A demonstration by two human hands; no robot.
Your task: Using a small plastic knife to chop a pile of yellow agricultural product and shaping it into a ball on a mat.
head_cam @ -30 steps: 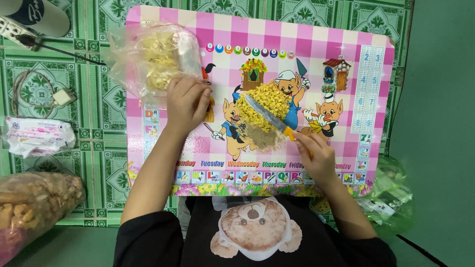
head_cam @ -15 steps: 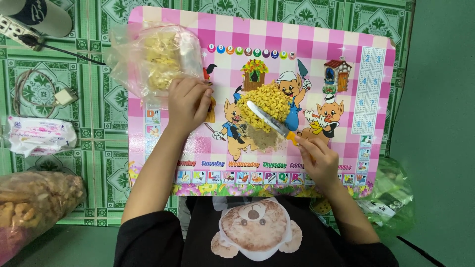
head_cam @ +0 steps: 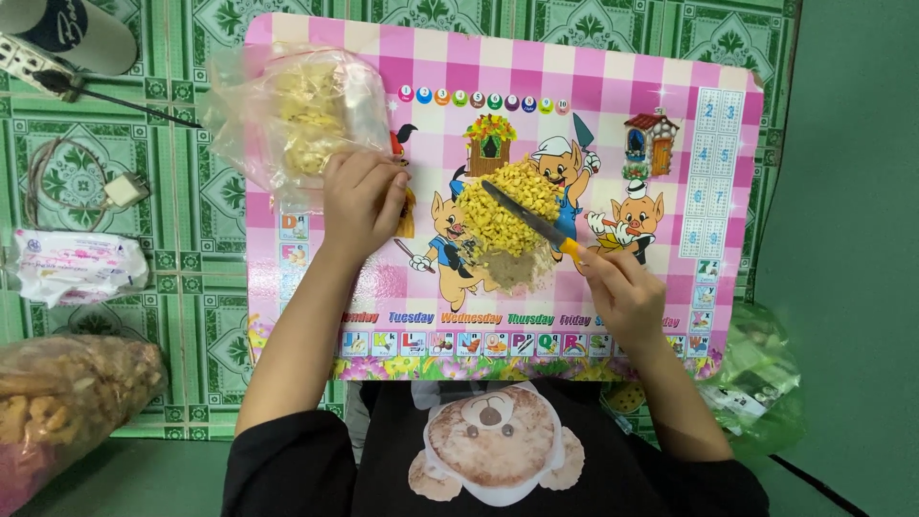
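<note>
The right hand [head_cam: 624, 295] grips an orange-handled knife [head_cam: 529, 219], its blade laid across the heap of small yellow chopped pieces [head_cam: 512, 216] on the pink checked cartoon mat [head_cam: 661, 86], apparently to gather them. The left hand [head_cam: 362, 196] is curled around a small yellow piece at the edge of the clear plastic bag of pale yellow food [head_cam: 287, 110], within easy reach.

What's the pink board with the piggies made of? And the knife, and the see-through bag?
The pink board looks like smooth plastic or laminate: it is flat, printed and faintly shiny. The knife seems to have a dark metal blade and an orange-yellow plastic handle, held in the right hand. The bag looks like thin clear plastic film, crinkled and glossy.
</note>
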